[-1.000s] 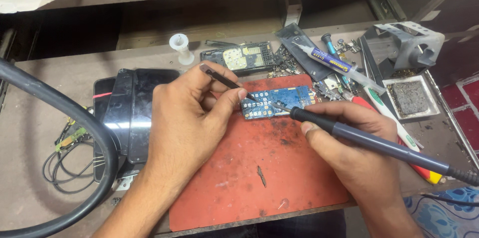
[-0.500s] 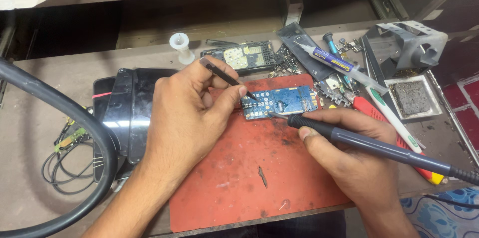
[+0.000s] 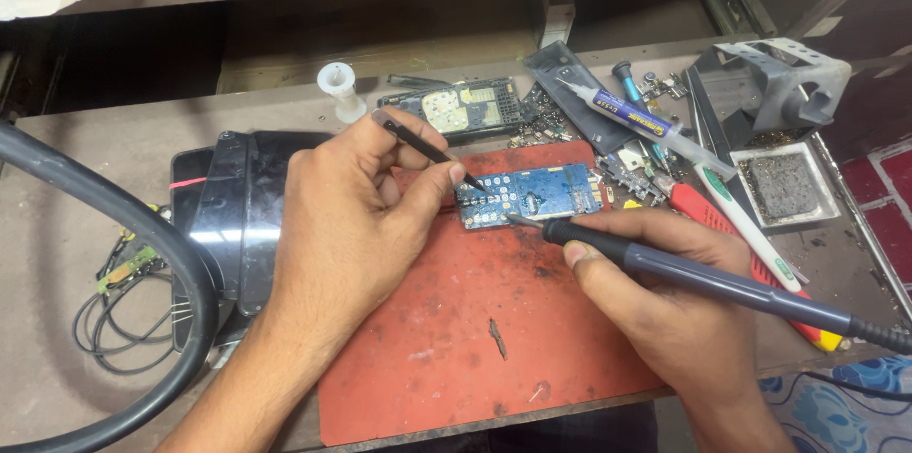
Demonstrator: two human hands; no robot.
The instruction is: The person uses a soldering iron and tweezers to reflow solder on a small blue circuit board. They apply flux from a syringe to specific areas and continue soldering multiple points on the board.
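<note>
Left hand (image 3: pixel 347 225) is pinching black tweezers (image 3: pixel 432 151) onto the blue circuit board (image 3: pixel 532 195), lying at the red mat's (image 3: pixel 456 339) top edge; right hand (image 3: pixel 665 306), fingers wrapped, is touching its soldering iron (image 3: pixel 703 277) there.

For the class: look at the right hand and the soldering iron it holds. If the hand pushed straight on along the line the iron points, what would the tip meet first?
The right hand aims the soldering iron up-left; its tip seems already at the blue circuit board.

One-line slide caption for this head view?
Left hand steadies tweezers on a blue circuit board while right hand applies a soldering iron over a red mat.
</note>
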